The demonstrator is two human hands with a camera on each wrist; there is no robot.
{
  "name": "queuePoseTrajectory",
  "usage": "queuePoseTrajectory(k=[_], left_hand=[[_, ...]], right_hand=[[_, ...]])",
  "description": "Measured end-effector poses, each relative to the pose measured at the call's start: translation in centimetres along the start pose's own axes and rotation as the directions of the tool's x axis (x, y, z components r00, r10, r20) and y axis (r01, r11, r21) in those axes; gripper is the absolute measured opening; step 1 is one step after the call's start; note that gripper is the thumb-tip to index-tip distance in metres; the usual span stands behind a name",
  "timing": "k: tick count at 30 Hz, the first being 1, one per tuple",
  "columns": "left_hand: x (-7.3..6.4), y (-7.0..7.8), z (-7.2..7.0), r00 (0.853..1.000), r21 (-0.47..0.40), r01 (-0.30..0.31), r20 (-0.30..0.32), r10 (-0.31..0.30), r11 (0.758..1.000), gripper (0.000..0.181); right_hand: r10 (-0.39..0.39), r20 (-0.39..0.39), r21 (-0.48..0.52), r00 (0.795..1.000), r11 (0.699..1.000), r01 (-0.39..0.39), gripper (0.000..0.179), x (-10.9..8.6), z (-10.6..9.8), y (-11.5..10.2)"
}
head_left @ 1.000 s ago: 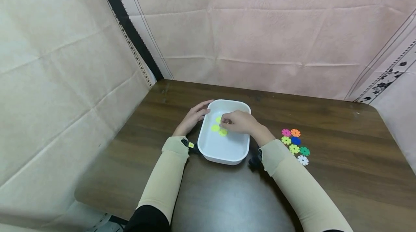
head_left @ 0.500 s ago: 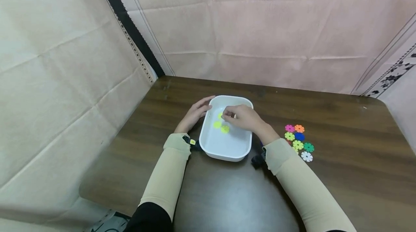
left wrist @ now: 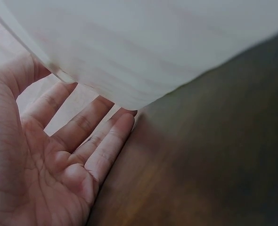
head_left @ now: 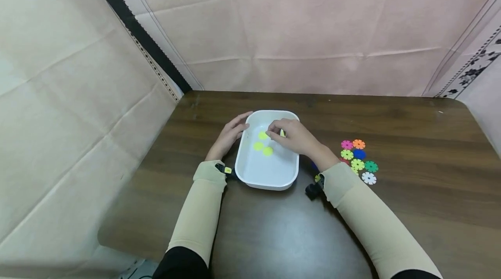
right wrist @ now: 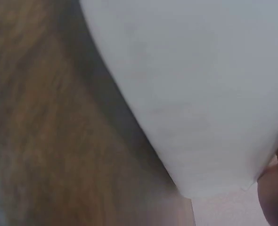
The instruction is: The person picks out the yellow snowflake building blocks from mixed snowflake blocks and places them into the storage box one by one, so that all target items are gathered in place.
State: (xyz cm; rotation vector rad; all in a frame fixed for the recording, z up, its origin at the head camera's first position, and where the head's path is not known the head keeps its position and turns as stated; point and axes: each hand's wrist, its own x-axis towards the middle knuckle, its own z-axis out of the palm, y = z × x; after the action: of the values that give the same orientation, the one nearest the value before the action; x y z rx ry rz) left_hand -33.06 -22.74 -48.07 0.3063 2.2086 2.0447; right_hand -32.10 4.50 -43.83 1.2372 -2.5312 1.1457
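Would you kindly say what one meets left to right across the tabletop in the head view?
Left hand, leftmost yellow piece in the white tray, right hand, pink flower piece, orange flower piece, green flower piece.

In mid-frame we are seeing a tray (head_left: 268,174) sitting on the counter (head_left: 250,235), discs (head_left: 268,151) lying in it. Flower pieces (head_left: 357,164) are lying right of the tray, and cloth (head_left: 297,31) is hanging behind the counter, across the frame's top.
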Motion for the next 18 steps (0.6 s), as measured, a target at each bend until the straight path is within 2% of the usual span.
queuePoseTrajectory(k=[5,9,14,18], left_hand=[[-0.1,0.3,0.0,1.000,-0.009,-0.019,0.000,0.019,1.000,0.044],[0.0,0.5,0.0,1.000,-0.014,-0.025,0.013,0.025,1.000,0.046],[-0.2,0.4,-0.1,1.000,-0.001,-0.013,0.003,0.013,1.000,0.046],[-0.6,-0.1,-0.1,1.000,0.017,0.005,0.000,-0.005,1.000,0.045]], right_hand=[[-0.003,-0.038,0.023,0.999,1.000,0.004,0.013,-0.9,-1.2,-0.5],[0.012,-0.102,0.023,0.995,1.000,-0.009,0.013,-2.2,-2.4,-0.6],[-0.002,-0.190,0.017,0.982,1.000,0.005,0.013,-4.0,-3.9,-0.1],[0.012,-0.216,0.011,0.976,1.000,-0.010,0.013,-6.0,-4.5,0.5]])
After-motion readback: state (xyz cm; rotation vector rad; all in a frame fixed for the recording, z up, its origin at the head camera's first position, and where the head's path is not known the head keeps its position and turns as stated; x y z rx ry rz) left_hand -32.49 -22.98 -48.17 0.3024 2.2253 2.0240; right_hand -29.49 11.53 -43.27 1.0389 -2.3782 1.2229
